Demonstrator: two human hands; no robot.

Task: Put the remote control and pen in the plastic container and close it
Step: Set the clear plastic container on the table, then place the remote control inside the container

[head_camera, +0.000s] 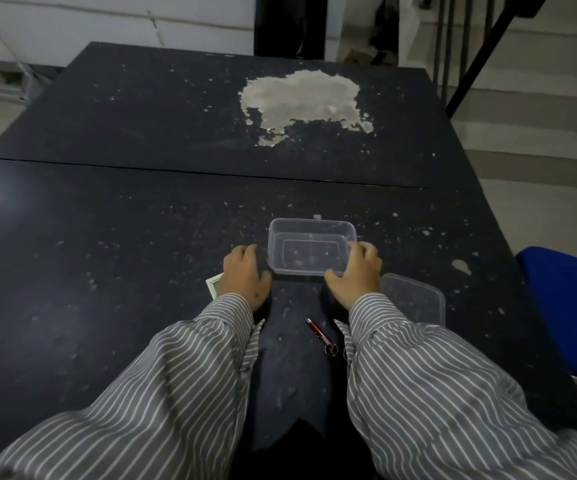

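Right hand [354, 276] grips the empty container [311, 245]; left hand [245, 277] covers the remote [213, 285], grasp unclear. A sleeve may sweep the pen [316, 330] away.

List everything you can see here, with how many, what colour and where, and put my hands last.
table: one, black, speckled with a large pale worn patch at the far side, fills the view
plastic container: one, clear, open and empty, centre of the table
lid: one, clear, flat on the table, right of the container, partly behind the right sleeve
pen: one, red, with a key ring at its near end, on the table between the sleeves
remote control: one, pale, mostly hidden under the left hand
chair: one, blue, right edge of the view
sleeves: two, grey with white stripes
left hand: one, resting on the remote, left of the container
right hand: one, at the container's near right corner
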